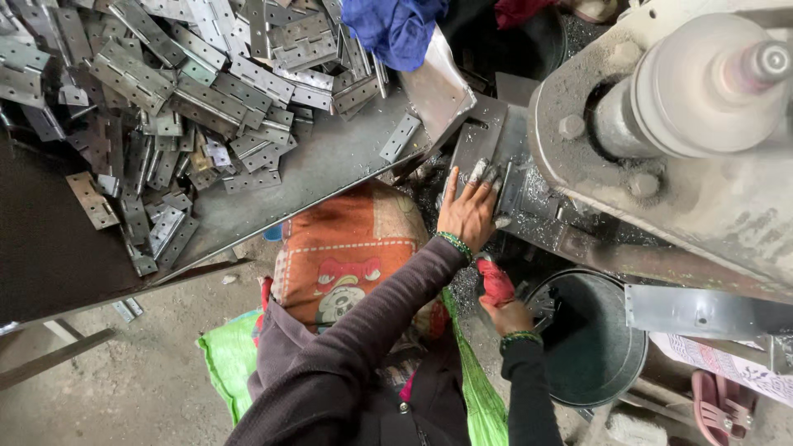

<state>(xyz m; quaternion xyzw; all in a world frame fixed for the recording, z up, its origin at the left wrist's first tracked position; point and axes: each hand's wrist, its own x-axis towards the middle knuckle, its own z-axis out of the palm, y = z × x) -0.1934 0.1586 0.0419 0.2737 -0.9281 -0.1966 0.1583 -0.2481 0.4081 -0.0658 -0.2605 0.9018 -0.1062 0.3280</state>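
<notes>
My left hand (pixel 469 208) lies flat on the dusty metal bed of a machine (pixel 496 144), fingers spread and taped at the tips, touching a metal piece there. Lower down, my right hand (pixel 505 312) is closed around a red cloth-wrapped handle (pixel 496 282) beside a round metal bucket (pixel 591 339). Both wrists wear green bead bangles. A big heap of grey metal hinges (pixel 182 91) covers the tray at the upper left, away from both hands.
The sloping metal tray (pixel 330 161) holds the hinges. A large grinding wheel and spindle (pixel 710 83) stand at the upper right. A blue cloth (pixel 395 29) lies at the top. An orange patterned cushion (pixel 347 248) and green sack (pixel 227 355) are below. A pink sandal (pixel 719 409) is on the floor.
</notes>
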